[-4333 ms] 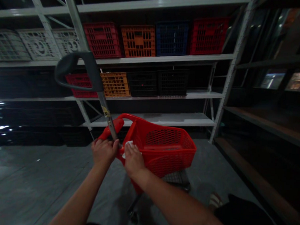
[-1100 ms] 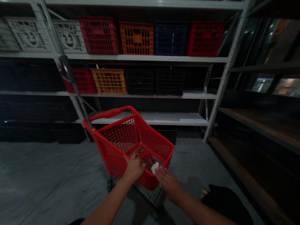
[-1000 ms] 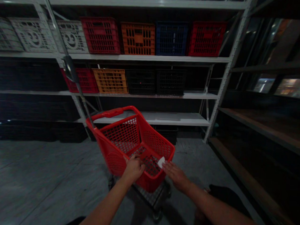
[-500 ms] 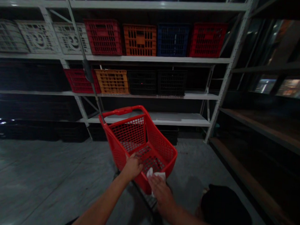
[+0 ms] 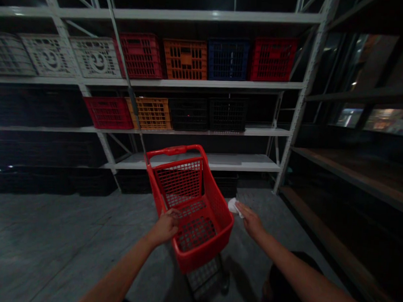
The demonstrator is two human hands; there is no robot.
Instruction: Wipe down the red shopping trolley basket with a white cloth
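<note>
A small red plastic shopping cart (image 5: 215, 205) stands on the floor before me, its mesh basket empty and its red handle bar (image 5: 175, 150) at the far end. My left hand (image 5: 164, 227) is closed on the basket's near-left rim. Against the outside of the right wall my right hand (image 5: 250, 220) presses a small white cloth (image 5: 234, 206) with flat fingers. A thin metal pole (image 5: 125, 72) rises from the cart's far left corner.
White metal shelving (image 5: 191, 83) ahead holds red, orange, blue, black and white crates (image 5: 184, 59). Dark wooden shelves (image 5: 357, 171) run along the right. The grey floor (image 5: 50, 238) spreads to the left. Dark clothing on my leg (image 5: 282, 283) shows at the bottom right.
The cart has turned so its length points away from me. My right hand with the cloth has moved from the near rim to the basket's right outer wall. My left hand stays on the rim.
</note>
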